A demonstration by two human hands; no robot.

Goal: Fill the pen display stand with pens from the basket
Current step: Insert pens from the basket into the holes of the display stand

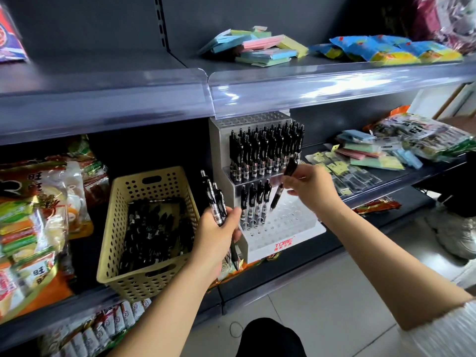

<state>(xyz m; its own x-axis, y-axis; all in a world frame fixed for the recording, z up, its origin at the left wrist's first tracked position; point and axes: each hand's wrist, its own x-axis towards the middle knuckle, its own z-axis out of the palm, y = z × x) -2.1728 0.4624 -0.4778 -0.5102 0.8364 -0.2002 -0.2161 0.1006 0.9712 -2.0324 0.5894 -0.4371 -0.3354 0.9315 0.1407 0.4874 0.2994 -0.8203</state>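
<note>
Black pens (265,153) fill the middle tier of the pen display stand (286,225) at frame centre, lower tier has four, top tier none; right hand (311,186) pinches one pen (277,199) tilted above the lower holes, left hand (219,233) grips a bundle (213,199), basket (113,215) at lower left holds many more.

At centre left, the loose pens (154,228) in the basket (116,228) blur into one dark heap we cannot count. Our left hand (219,235) covers the middles of the held pens (213,199), and the clear shelf strip (283,91) masks the top of the pen display stand (286,228). The print under its red logo (284,245) is too small for us to read.
</note>
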